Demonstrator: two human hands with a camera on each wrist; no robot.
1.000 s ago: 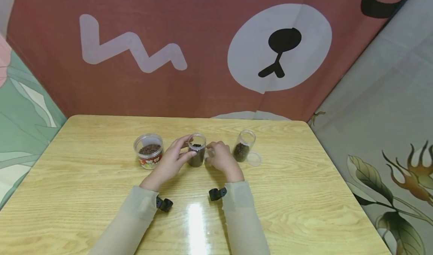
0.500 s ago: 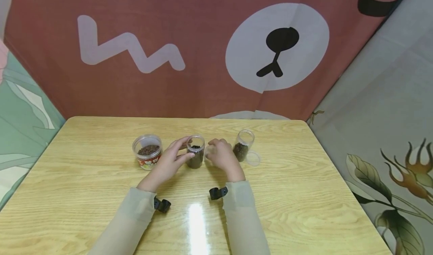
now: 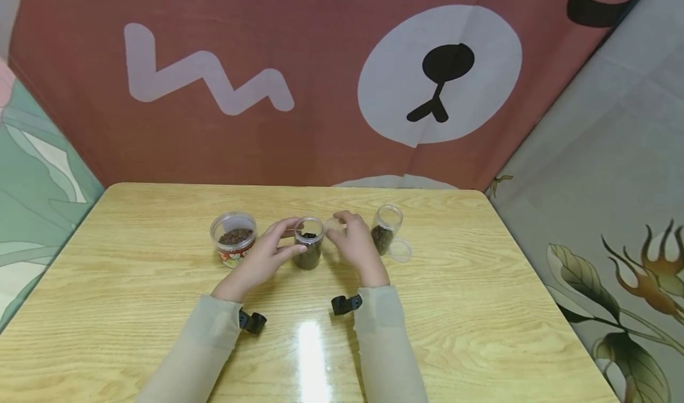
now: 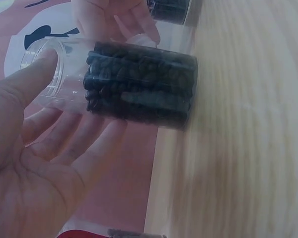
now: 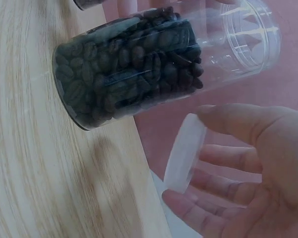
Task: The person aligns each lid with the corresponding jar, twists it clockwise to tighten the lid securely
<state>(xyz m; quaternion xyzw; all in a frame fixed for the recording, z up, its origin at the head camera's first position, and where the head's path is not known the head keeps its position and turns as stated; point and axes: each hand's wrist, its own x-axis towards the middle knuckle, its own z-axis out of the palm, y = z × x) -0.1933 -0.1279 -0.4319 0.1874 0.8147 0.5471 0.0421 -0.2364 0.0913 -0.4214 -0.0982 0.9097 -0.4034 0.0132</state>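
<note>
Along the far half of the table [image 3: 481, 308], short of its back edge, things stand in a loose row, presumably for easy reach; more room lies toward the sleeves [image 3: 192, 343]. The left hand [image 3: 260, 257], beside a tub [image 3: 230, 256], grips a jar [image 3: 308, 257] near its rim, likely steadying it. The right hand [image 3: 359, 246], near a second jar [image 3: 387, 231], pinches a lid [image 5: 184, 153] by its edge, apart from the gripped jar.

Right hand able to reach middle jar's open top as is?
Likely yes: the left hand grips the middle jar from the side, leaving its top uncovered; the right hand, pinching a lid, is close by.
</note>
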